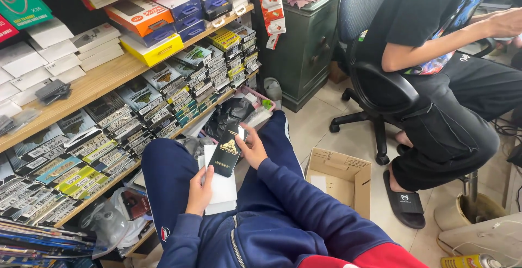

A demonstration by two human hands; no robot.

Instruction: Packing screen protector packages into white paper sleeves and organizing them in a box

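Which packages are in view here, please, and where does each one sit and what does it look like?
Flat black packet: in the right hand, gold emblem.
White packets: stacked under the left hand.
Slim boxes: rows on the lower shelf.
Yellow box: upper shelf.
Open cardboard box: on the floor.

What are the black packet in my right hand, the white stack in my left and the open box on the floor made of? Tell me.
Black packet: probably glossy printed card or plastic; it catches light. White stack under the left hand: likely matte card sleeves, flat and dull. Open box: brown corrugated cardboard, by its raw flaps.
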